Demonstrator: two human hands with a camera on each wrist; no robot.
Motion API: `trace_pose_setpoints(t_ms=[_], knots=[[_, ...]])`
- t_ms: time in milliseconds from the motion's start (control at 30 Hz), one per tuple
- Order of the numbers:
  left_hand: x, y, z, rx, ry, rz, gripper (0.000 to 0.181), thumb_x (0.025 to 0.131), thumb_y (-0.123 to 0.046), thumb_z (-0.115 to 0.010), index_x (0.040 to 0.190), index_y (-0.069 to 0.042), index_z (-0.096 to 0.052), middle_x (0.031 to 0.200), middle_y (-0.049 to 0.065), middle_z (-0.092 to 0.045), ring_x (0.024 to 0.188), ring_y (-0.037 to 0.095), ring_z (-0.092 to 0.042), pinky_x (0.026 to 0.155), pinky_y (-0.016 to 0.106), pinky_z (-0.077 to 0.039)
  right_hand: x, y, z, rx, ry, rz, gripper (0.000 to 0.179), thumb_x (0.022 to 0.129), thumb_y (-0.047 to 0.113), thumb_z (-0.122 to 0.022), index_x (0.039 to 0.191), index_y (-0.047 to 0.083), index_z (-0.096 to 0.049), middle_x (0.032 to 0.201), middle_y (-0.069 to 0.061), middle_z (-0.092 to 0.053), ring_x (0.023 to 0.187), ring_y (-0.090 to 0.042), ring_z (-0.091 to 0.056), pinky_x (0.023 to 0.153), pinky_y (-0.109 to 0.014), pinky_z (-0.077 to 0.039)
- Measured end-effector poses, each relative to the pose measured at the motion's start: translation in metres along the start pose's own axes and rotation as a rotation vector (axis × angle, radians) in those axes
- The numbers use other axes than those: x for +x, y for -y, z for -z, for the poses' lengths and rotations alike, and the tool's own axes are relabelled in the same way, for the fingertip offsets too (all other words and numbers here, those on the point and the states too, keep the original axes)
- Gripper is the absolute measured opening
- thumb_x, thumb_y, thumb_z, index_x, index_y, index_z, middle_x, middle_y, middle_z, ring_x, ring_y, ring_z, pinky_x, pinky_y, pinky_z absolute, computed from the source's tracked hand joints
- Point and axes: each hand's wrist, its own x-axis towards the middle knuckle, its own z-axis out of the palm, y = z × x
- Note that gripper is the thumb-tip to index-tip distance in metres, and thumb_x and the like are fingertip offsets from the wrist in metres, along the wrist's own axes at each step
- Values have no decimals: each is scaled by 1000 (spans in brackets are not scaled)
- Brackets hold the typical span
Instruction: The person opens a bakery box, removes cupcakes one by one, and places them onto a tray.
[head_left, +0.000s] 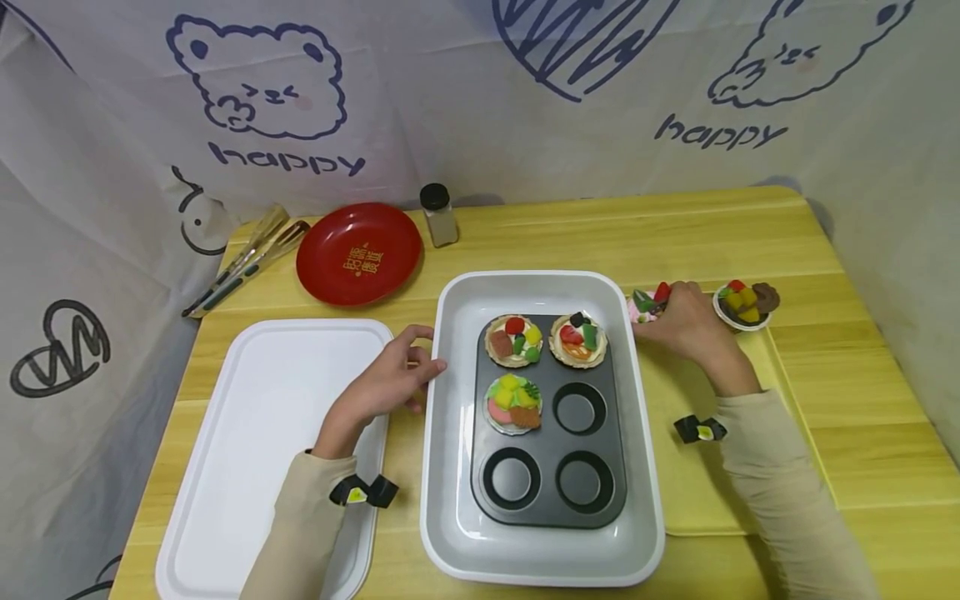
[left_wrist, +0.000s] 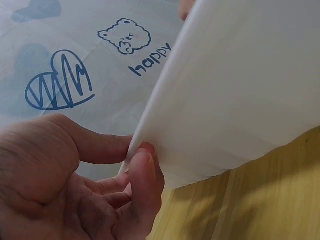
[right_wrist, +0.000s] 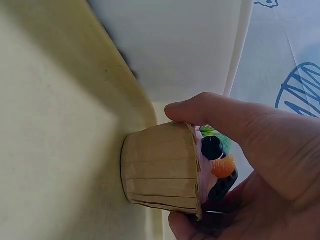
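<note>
My left hand [head_left: 397, 371] pinches the left rim of a white deep tray [head_left: 450, 533] between thumb and fingers, seen close up in the left wrist view. My right hand [head_left: 690, 325] grips a cupcake [right_wrist: 160, 167] in a brown pleated paper cup, with pink cream and fruit on top. The cup's base is at the yellow board [right_wrist: 60, 150]; I cannot tell whether it touches. Inside the white tray lies a dark muffin pan [head_left: 547, 492]. Two fruit tarts [head_left: 513, 340] fill its back row, and a fruit-topped cupcake [head_left: 514, 404] sits in the middle-left hollow.
Right of my right hand stands another fruit-topped cupcake [head_left: 742, 304]. A white lid [head_left: 255, 450] lies flat at the left. Toward the back are a red plate [head_left: 360, 254], a black-capped shaker jar [head_left: 439, 217] and tongs [head_left: 247, 262]. Printed cloth hangs behind the table.
</note>
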Motion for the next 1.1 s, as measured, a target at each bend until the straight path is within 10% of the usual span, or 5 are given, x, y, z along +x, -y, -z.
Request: trace_pose_setpoints(t_ms=[467, 700, 1100], knots=[[-2, 1, 2, 3, -12, 5, 50, 99, -15, -61, 142, -3, -37, 88, 13, -58, 68, 22, -57, 52, 34, -56, -3, -1, -3, 37, 8, 61, 71, 85, 45, -74, 111, -14, -47, 108, -30, -51, 99, -42, -48, 82, -54, -46], [1, 0, 1, 8, 13, 0, 50, 100, -16, -60, 143, -4, -36, 93, 17, -59, 65, 23, -58, 53, 34, -56, -13, -7, 2, 88, 31, 20, 103, 87, 49, -72, 145, -20, -21, 137, -44, -35, 124, -54, -40, 103, -67, -36], [0, -1, 2, 11, 2, 5, 49, 100, -15, -60, 142, -4, -37, 93, 18, -59, 69, 24, -58, 54, 35, -57, -32, 2, 14, 100, -28, 10, 111, 85, 65, -67, 151, -11, -21, 143, -42, -32, 125, -58, -39, 97, -71, -39]])
